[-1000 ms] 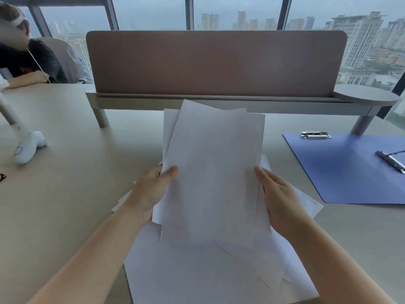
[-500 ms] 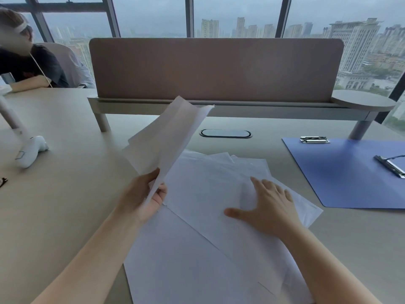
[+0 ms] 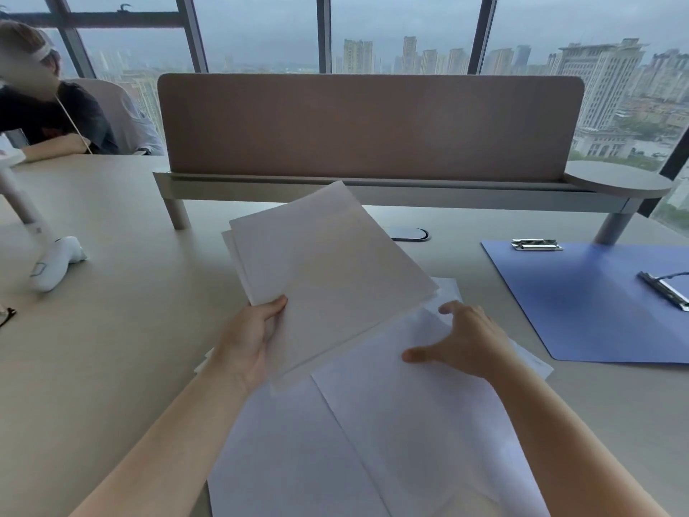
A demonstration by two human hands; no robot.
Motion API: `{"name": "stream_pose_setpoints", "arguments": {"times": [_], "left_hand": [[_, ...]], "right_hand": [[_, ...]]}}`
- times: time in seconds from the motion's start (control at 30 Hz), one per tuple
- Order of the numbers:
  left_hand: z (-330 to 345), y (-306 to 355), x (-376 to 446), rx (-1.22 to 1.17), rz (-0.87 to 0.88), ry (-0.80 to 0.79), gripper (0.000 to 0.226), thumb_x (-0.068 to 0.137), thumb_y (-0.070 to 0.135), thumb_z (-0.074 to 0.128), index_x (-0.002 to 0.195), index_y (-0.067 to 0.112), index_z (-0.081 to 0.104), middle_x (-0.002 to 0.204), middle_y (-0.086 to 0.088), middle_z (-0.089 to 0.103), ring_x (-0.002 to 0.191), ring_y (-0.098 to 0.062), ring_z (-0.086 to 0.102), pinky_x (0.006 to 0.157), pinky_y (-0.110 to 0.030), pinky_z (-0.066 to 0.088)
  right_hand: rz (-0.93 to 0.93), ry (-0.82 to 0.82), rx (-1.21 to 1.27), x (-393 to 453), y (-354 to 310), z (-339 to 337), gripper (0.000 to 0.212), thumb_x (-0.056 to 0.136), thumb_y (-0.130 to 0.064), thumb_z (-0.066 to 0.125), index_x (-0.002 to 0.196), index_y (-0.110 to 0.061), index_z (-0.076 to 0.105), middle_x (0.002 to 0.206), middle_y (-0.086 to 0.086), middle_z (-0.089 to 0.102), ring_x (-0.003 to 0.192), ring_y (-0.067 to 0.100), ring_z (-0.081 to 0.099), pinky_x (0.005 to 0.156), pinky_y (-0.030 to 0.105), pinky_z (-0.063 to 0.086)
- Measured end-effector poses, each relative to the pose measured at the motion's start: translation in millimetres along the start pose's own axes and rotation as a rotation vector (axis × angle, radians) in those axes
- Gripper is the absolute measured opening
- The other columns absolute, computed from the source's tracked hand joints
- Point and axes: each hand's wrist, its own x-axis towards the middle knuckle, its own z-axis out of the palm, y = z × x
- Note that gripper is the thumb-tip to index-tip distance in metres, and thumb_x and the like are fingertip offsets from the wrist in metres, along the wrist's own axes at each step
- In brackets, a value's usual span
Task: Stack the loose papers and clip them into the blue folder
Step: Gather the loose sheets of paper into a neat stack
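Your left hand [image 3: 253, 341] pinches the paper stack [image 3: 328, 270], long axis tilted far-left; right hand [image 3: 466, 345] spread flat on loose sheets [image 3: 410, 423]; blue folder [image 3: 596, 304] lies open right.

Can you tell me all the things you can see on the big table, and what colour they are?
held papers: a few, white, lifted above the table in the left hand
loose papers: several, white, spread on the table near the person
blue folder: one, blue, open flat at the right
metal clip: one, silver, at the folder's top edge
folder clamp: one, dark metal, at the folder's right side
divider screen: one, brown, across the back
white device: one, white, far left
left hand: pinching the held papers
right hand: spread over the loose papers
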Motion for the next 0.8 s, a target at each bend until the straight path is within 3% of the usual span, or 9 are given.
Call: {"name": "stream_pose_setpoints", "arguments": {"times": [0.07, 0.17, 0.2, 0.27, 0.37, 0.47, 0.6, 0.73, 0.8], "left_hand": [[-0.3, 0.4, 0.9, 0.007, 0.012, -0.002, 0.035, 0.095, 0.005, 0.049, 0.128, 0.005, 0.061, 0.094, -0.005, 0.078, 0.079, -0.018, 0.075, 0.060, -0.028, 0.060], [-2.5, 0.1, 3.4, 0.024, 0.011, 0.004, 0.038, 0.093, 0.006, 0.051, 0.129, 0.006, 0.061, 0.108, -0.009, 0.074, 0.084, -0.021, 0.075, 0.063, -0.030, 0.060], [-2.7, 0.1, 3.5, 0.038, 0.012, 0.005, 0.038, 0.092, 0.006, 0.052, 0.129, 0.007, 0.061, 0.112, -0.011, 0.073, 0.085, -0.022, 0.074, 0.063, -0.030, 0.060], [-3.4, 0.0, 3.0, 0.077, 0.029, 0.029, 0.036, 0.090, 0.007, 0.054, 0.125, 0.008, 0.064, 0.114, -0.012, 0.072, 0.084, -0.023, 0.074, 0.064, -0.031, 0.060], [-2.7, 0.4, 0.6, 0.135, 0.063, 0.105, 0.028, 0.089, 0.011, 0.060, 0.116, 0.007, 0.069, 0.107, -0.013, 0.074, 0.087, -0.027, 0.072, 0.080, -0.041, 0.058], [-2.0, 1.7, -1.2, 0.186, 0.117, 0.179, 0.027, 0.090, 0.017, 0.064, 0.115, 0.007, 0.070, 0.110, -0.012, 0.073, 0.100, -0.030, 0.069, 0.095, -0.047, 0.052], [3.2, 0.8, -8.1, 0.217, 0.073, 0.103, 0.027, 0.091, 0.022, 0.064, 0.114, 0.009, 0.071, 0.108, -0.011, 0.075, 0.099, -0.031, 0.071, 0.089, -0.047, 0.055], [6.6, -1.9, -11.3, 0.295, 0.092, 0.019, 0.023, 0.092, 0.017, 0.063, 0.110, 0.007, 0.072, 0.099, -0.011, 0.077, 0.085, -0.028, 0.074, 0.072, -0.037, 0.058], [6.2, -2.3, -13.0, 0.352, 0.119, -0.024, 0.022, 0.093, 0.015, 0.061, 0.109, 0.005, 0.071, 0.099, -0.012, 0.077, 0.086, -0.027, 0.074, 0.072, -0.036, 0.058]], "right_hand": [[0.004, 0.009, 0.085, 3.2, 5.9, -2.0, 0.095, 0.051, -0.058, 0.091, 0.131, -0.024, 0.055, 0.124, 0.001, 0.061, 0.115, 0.024, 0.058, 0.080, 0.032, 0.044], [-0.082, 0.044, 0.126, 3.4, 9.8, -0.1, 0.036, 0.070, -0.040, 0.085, 0.088, -0.015, 0.066, 0.079, 0.000, 0.062, 0.074, 0.023, 0.057, 0.059, 0.030, 0.037], [-0.101, 0.048, 0.163, 2.3, 10.1, 0.8, 0.029, 0.077, -0.032, 0.081, 0.073, -0.012, 0.060, 0.064, -0.001, 0.053, 0.061, 0.021, 0.049, 0.055, 0.029, 0.032], [-0.126, 0.054, 0.272, -0.6, 11.6, 1.3, 0.040, 0.084, -0.020, 0.074, 0.057, -0.013, 0.047, 0.048, -0.006, 0.039, 0.047, 0.015, 0.034, 0.050, 0.027, 0.025], [-0.108, 0.034, 0.534, -7.3, 12.2, -4.4, 0.024, 0.087, -0.013, 0.068, 0.065, -0.005, 0.061, 0.053, -0.001, 0.052, 0.047, 0.014, 0.043, 0.052, 0.024, 0.034], [-0.107, -0.049, 0.787, -17.5, 9.9, -9.1, 0.013, 0.092, -0.014, 0.066, 0.089, -0.006, 0.075, 0.073, 0.013, 0.071, 0.059, 0.024, 0.060, 0.058, 0.033, 0.048], [-0.107, -0.172, 0.985, -26.2, 4.0, -5.7, 0.015, 0.095, -0.019, 0.065, 0.098, -0.013, 0.078, 0.091, 0.017, 0.077, 0.073, 0.031, 0.069, 0.071, 0.045, 0.055], [-0.094, -0.277, 1.136, -31.6, -3.8, -1.8, 0.020, 0.098, -0.013, 0.059, 0.103, -0.009, 0.077, 0.092, 0.019, 0.070, 0.073, 0.028, 0.063, 0.062, 0.032, 0.054], [-0.086, -0.292, 1.171, -35.4, -4.6, -2.1, 0.022, 0.096, -0.006, 0.057, 0.102, -0.009, 0.078, 0.086, 0.017, 0.068, 0.064, 0.026, 0.061, 0.055, 0.028, 0.053]]}}
